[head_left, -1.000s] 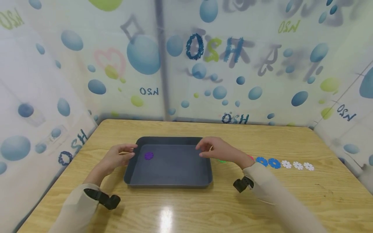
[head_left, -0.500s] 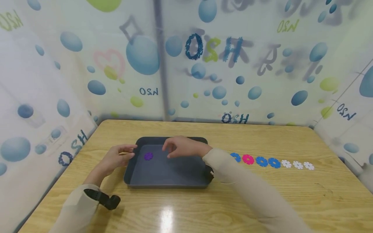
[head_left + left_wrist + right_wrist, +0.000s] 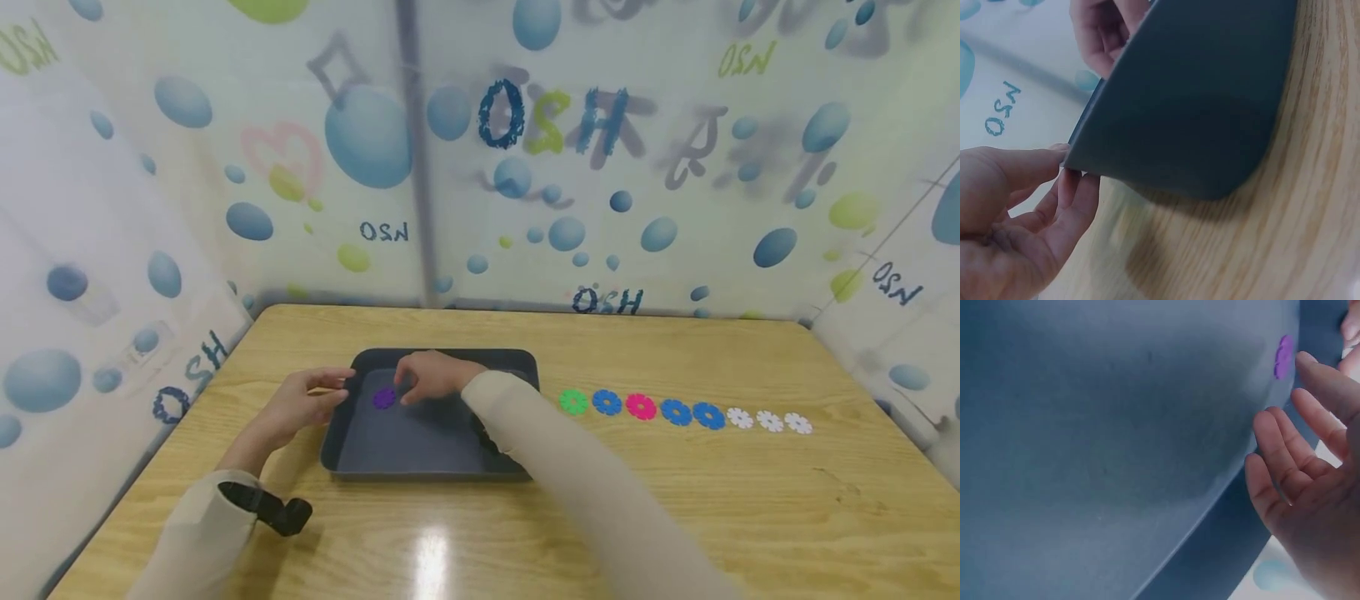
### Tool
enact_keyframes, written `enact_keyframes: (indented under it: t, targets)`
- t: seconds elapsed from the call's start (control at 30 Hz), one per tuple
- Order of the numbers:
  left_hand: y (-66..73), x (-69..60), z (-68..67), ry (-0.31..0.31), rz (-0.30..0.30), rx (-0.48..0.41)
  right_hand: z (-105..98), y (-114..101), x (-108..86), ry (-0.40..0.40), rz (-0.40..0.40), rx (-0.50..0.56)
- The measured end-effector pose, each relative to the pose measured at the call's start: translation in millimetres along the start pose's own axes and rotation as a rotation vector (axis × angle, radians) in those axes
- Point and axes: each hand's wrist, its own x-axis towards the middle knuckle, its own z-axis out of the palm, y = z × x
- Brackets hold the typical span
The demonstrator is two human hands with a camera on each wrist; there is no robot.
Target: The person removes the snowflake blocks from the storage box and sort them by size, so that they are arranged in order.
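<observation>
A dark grey rectangular tray lies on the wooden table. Inside it, toward the left, is a purple notched snowflake disc, also visible in the right wrist view as a purple disc. My left hand pinches the tray's left rim; up close, the left hand has its digits on both sides of the edge. Just right of the purple disc, my right hand hovers over the tray. In its wrist view the right hand has loosely bent fingers, apart from the disc and holding nothing.
Right of the tray runs a row of similar discs: a green disc, a blue disc, a pink disc, two more blue ones and several white discs. A patterned curtain hangs behind the table.
My right hand has moved left from the tray's right edge to beside the purple disc, uncovering the green disc in the row. My left hand has stayed at the rim.
</observation>
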Motion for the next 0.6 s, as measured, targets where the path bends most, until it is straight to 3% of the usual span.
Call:
enact_keyframes:
  t: [0.17, 0.6]
  targets:
    - [0.3, 1.2, -0.6, 0.008, -0.003, 0.000, 1, 1, 10.2, -0.006, 0.035, -0.012]
    - [-2.1, 0.6, -1.4, -0.002, -0.015, -0.022, 15, 1, 28.3, 0.048, -0.015, -0.114]
